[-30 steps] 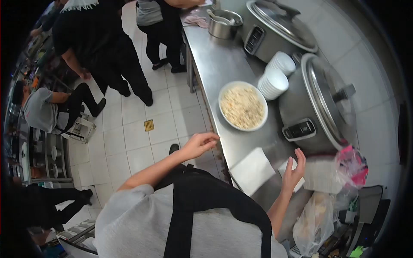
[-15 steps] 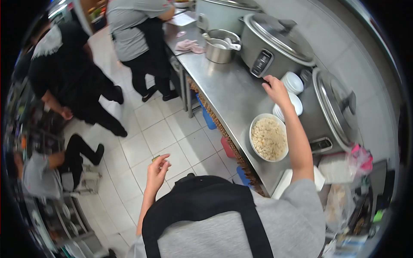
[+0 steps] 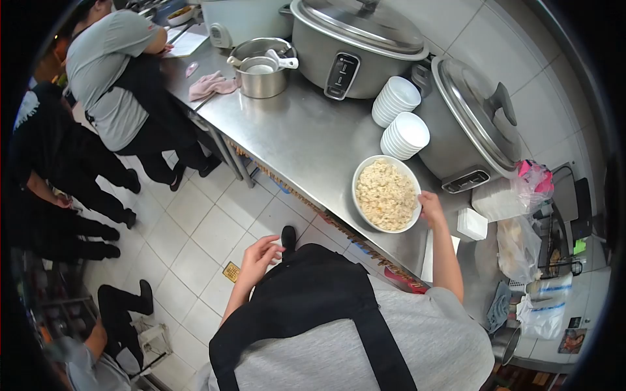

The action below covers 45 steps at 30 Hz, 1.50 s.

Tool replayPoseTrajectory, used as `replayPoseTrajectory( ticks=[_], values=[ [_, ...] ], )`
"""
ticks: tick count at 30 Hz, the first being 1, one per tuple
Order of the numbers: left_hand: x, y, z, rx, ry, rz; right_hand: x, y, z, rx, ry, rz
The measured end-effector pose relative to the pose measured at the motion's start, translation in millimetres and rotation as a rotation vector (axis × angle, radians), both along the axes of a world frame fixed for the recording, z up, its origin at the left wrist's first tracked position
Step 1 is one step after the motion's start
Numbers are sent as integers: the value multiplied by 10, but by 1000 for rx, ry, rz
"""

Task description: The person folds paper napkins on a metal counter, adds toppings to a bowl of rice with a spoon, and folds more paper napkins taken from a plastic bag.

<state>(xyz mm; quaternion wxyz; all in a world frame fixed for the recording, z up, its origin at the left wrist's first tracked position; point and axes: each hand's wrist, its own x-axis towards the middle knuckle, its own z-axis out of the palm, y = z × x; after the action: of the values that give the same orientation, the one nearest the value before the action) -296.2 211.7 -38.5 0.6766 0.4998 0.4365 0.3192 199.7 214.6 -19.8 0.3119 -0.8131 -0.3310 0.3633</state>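
A white bowl [image 3: 357,207] heaped with what looks like fried rice [image 3: 386,194] stands near the front edge of the steel counter. At the bowl's right side, my right hand [image 3: 431,207] grips the rim; the thumb and fingertips are partly hidden. My left hand [image 3: 258,258] hangs over the floor in front of my apron, fingers loosely bent and apart, holding nothing. Just behind the bowl rise two stacks of small white bowls, the nearer stack [image 3: 405,135] and the farther stack [image 3: 396,101].
Two large rice cookers, one [image 3: 355,49] at the back and one [image 3: 476,124] at the right, line the wall. A steel pot [image 3: 262,77] with ladles and a pink cloth [image 3: 212,85] sit farther left. Another person [image 3: 117,78] leans at the counter's far end; others are at left.
My right hand has come back from beside the small bowl stacks to the rice bowl's rim. The view has shifted, and my left hand stays low, free of objects.
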Motion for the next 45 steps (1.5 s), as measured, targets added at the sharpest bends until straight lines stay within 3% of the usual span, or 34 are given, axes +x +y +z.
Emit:
replayPoseTrajectory(
  ticks=[3,7,11,13,15,17,19,21,23,24,30,45],
  values=[
    [348,546,30,-45,-74,-268,-453,57,-157,145,491,-179],
    [763,1223,108,53,26,-212,-1502,444,49,266,768,-220],
    [647,1920,134,179,222,-21,-2054,974,-73,314,656,51],
    [493,2257,136,258,336,81,-2235,1197,-97,359,666,114],
    [380,2518,160,202,282,121,-2368,1348,-64,310,663,106],
    [281,2746,135,202,194,32,-2389,1426,-70,335,611,122],
    [230,2831,187,132,276,29,-2348,1512,-77,368,555,137],
    [279,2862,131,983,621,356,-2272,1584,-89,444,379,157],
    [390,2780,428,920,530,348,-2322,1625,8,442,352,124],
    [431,2777,467,1009,517,273,-2321,1658,-11,463,354,136],
    [565,2849,447,1126,524,77,-2429,1726,-17,482,307,89],
    [670,2898,463,1120,520,16,-2480,1721,-23,498,316,36]
  ],
)
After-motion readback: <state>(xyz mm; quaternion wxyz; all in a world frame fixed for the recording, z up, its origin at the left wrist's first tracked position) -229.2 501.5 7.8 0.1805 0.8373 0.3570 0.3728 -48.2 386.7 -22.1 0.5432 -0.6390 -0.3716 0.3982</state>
